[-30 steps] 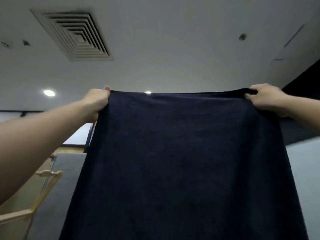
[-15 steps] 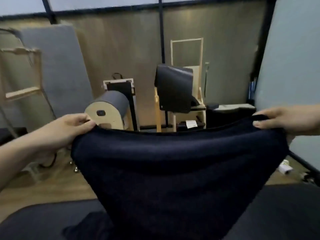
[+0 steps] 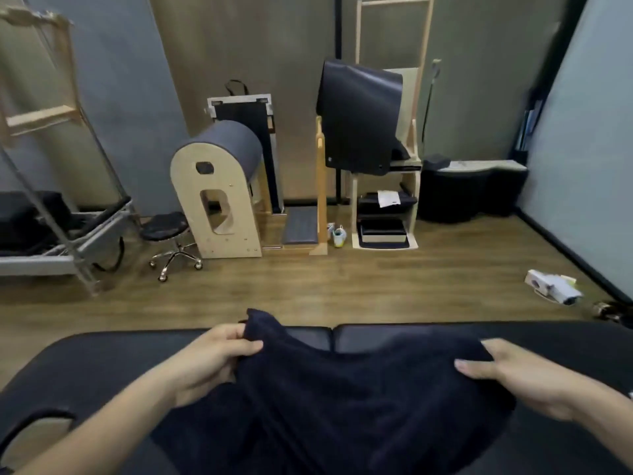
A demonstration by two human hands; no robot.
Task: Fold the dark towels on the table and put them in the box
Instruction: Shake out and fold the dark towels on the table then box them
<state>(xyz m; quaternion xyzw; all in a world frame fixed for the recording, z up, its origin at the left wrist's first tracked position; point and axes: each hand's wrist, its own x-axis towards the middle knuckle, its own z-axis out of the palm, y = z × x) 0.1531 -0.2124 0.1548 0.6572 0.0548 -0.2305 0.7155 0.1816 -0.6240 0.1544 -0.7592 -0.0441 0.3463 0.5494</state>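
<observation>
We hold the towel (image 3: 359, 399) low over the black table (image 3: 102, 358), and its lower part seems to lie bunched on the padded top near us. A second ago it hung flat and taut between our raised hands, with the ceiling behind it. Half a second ago it had come down to chest height and sagged in the middle. Now it is lower still, and its top edge is slack and dips between the hands.

Our left hand (image 3: 212, 361) grips the towel's left corner with curled fingers, and a peak of cloth stands up above them. Our right hand (image 3: 513, 375) pinches the right edge, thumb on top and fingers over the far side of the fold. The hands are closer to the tabletop than before.

Our view has tipped down too. The wooden floor (image 3: 376, 279) and a stool (image 3: 164, 228) beyond the table now show above the towel.
</observation>
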